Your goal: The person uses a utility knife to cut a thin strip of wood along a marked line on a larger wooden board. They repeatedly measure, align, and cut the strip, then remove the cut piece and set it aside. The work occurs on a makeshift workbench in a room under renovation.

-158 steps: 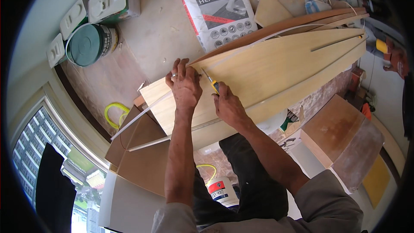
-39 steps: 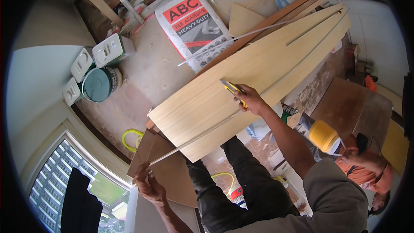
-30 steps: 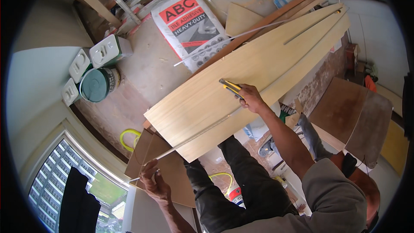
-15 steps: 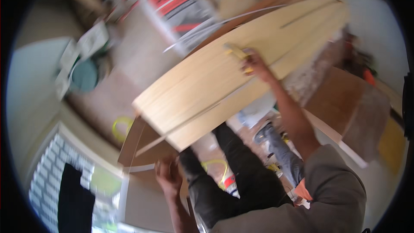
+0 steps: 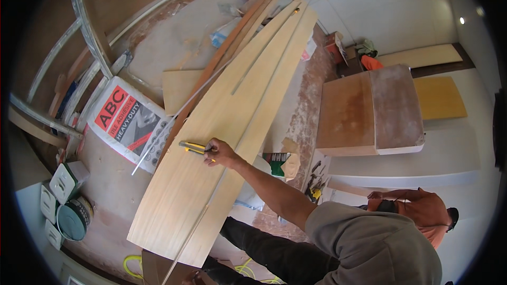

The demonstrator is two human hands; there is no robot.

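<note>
My right hand [image 5: 219, 153] grips a yellow-and-black utility knife [image 5: 191, 146] over a long pale wooden sheet [image 5: 164, 208]. A thin metal strip [image 5: 199, 212] runs lengthwise on the sheet and sticks out past its near end; a shorter dark strip [image 5: 256, 59] lies toward the far end. My left hand [image 5: 193, 279] is low at the bottom edge by the protruding strip, mostly out of view, so its fingers are unclear. Along the sheet's left side lie reddish-brown boards [image 5: 208, 76] and a loose white strip [image 5: 138, 162].
At left are a printed bag [image 5: 121, 121], metal framing [image 5: 87, 31], white jugs [image 5: 65, 182] and a green-lidded bucket [image 5: 71, 220]. At right stand a brown box-like piece [image 5: 345, 111] and scattered tools [image 5: 316, 184]. A person in orange [image 5: 420, 216] is bent over at lower right.
My view has swung right, so the sheet now runs more upright in frame. My left hand has dropped toward the bottom edge. The co-worker has shifted; the yellow bucket seen earlier is out of sight.
</note>
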